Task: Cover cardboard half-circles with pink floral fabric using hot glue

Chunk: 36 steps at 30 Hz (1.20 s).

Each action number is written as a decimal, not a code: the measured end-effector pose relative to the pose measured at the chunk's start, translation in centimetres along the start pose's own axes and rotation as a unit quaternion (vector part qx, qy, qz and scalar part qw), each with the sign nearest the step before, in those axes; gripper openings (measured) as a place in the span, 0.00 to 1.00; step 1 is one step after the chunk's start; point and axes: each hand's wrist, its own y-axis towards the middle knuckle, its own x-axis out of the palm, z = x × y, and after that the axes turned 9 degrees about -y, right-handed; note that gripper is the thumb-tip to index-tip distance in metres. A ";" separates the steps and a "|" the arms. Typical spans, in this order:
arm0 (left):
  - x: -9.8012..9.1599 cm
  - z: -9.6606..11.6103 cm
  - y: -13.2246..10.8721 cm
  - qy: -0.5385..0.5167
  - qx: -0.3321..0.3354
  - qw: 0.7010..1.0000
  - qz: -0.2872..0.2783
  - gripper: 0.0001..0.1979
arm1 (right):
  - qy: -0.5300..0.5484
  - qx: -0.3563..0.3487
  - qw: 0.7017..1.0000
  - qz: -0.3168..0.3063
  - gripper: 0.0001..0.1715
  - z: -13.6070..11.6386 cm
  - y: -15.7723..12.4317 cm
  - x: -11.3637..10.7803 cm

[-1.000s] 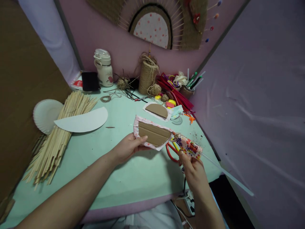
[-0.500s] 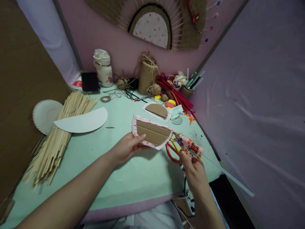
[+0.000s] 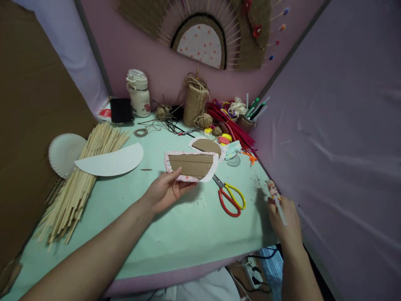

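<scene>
Between the thumb and fingers of my left hand (image 3: 166, 190) is a half-round cardboard piece (image 3: 191, 165), raised over the table. White-and-pink fabric is folded over its edges onto the brown back; along the right edge a flap stands out. My right hand (image 3: 285, 215) grips a glue gun (image 3: 273, 190) with a flowered cover at the table's right edge, a clear glue stick (image 3: 280, 212) jutting from its rear. Scissors (image 3: 230, 194) with one red and one yellow handle lie between my hands. Behind the held piece lies a second cardboard piece on fabric (image 3: 205, 145).
Thin wooden sticks (image 3: 75, 188) lie at left under a white paper half-circle (image 3: 109, 161), beside a paper plate (image 3: 65, 154). Along the back stand a bottle (image 3: 138, 94), a twine spool (image 3: 194, 102) and red pipe cleaners (image 3: 232, 125). A power strip (image 3: 253, 271) sits below the table edge.
My right hand has carried the glue gun away from the cardboard piece to the right, uncovering the scissors. My left hand has shifted the piece slightly left and turned it.
</scene>
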 end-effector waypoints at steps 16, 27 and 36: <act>0.1 -0.4 -0.2 -0.087 0.009 0.996 -0.033 0.20 | 0.179 -0.044 0.972 0.146 0.29 -6.9 -3.4 -1.8; 0.5 -0.9 -0.5 -0.116 0.003 0.990 -0.074 0.22 | 0.610 -0.201 0.766 -0.024 0.14 -20.0 -2.9 -0.9; 0.2 -1.6 -0.2 -0.087 0.026 0.992 -0.085 0.24 | 0.637 -0.093 0.764 -0.048 0.05 -20.0 -2.9 0.3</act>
